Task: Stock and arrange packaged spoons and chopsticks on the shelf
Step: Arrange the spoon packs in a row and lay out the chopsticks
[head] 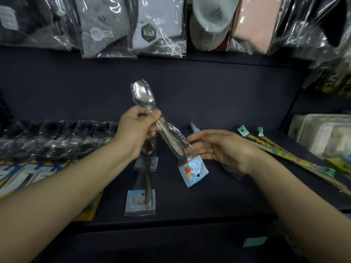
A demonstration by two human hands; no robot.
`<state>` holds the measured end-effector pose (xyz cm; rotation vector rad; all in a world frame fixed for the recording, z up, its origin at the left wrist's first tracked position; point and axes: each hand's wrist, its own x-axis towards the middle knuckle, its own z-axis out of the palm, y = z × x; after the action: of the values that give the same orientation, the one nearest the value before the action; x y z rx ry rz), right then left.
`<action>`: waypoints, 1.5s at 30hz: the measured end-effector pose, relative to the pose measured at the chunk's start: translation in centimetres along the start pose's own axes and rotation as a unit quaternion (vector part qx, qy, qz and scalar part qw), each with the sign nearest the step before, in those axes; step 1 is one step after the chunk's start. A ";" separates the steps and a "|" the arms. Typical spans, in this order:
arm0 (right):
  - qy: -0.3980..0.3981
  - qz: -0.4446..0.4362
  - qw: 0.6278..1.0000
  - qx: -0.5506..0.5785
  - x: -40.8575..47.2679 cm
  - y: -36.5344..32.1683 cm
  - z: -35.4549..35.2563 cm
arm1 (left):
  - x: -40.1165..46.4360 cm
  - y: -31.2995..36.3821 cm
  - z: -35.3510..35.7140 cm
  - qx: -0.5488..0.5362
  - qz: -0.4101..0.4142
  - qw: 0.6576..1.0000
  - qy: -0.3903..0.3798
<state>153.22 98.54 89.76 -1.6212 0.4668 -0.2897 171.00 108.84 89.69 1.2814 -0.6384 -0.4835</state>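
A person's left hand (139, 130) grips a packaged spoon (152, 114) just below its bowl, fingers curled around the clear wrapper, holding it tilted above a dark shelf (237, 196). The right hand (218, 149) lies open beside the pack's lower end, fingers relaxed and near the wrapper; whether they touch it cannot be told. Another packaged spoon (142, 186) lies flat on the shelf beneath. Packaged chopsticks (284, 154) lie to the right, a row of dark packets (47, 145) to the left, and bagged socks (150, 25) hang above.
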 end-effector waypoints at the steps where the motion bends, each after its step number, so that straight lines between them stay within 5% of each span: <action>1: -0.006 0.007 1.000 -0.027 0.3 0.1 0.5 | 0.0 -0.1 -0.1 0.000 -0.001 1.000 -0.006; 5: -0.012 -0.018 0.985 -0.174 1.7 1.1 3.7 | 0.0 0.1 -0.7 -0.010 -0.001 1.000 -0.020; 10: -0.038 -0.029 0.998 -0.035 2.2 1.1 5.4 | 0.7 0.8 -1.9 -0.005 0.001 1.000 -0.029; 13: -0.074 -0.056 0.994 -0.061 1.8 1.3 5.8 | 1.3 0.9 -2.6 -0.008 -0.014 0.999 -0.032; 22: 0.144 -0.202 0.941 -0.228 1.1 2.4 7.4 | 1.2 0.0 -1.6 -0.064 -0.102 0.991 -0.059; 26: 0.242 -0.283 0.856 -0.359 1.0 2.5 7.0 | 1.6 -0.5 -1.1 -0.069 -0.133 0.986 -0.077; 31: 0.309 -0.463 0.551 -0.622 1.7 2.8 5.8 | 1.7 -1.1 -0.4 -0.022 -0.159 0.979 -0.128; 34: 0.281 -0.492 0.475 -0.673 2.4 2.8 5.5 | 1.6 -0.7 -0.4 0.083 -0.125 0.974 -0.172; 36: 0.253 -0.488 0.469 -0.691 3.2 3.1 4.9 | 1.7 -0.6 -1.2 0.250 -0.028 0.950 -0.184; 40: 0.195 -0.466 0.463 -0.728 5.0 3.8 4.0 | 1.6 -1.1 -3.7 0.505 0.221 0.802 -0.232; 45: 0.111 -0.394 0.508 -0.758 6.4 4.5 4.3 | 0.6 -2.4 -5.7 0.631 0.240 0.668 -0.313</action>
<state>160.23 99.10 84.24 -3.5886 -0.0288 -0.9530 175.32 112.03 86.58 2.1202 -2.0887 0.0866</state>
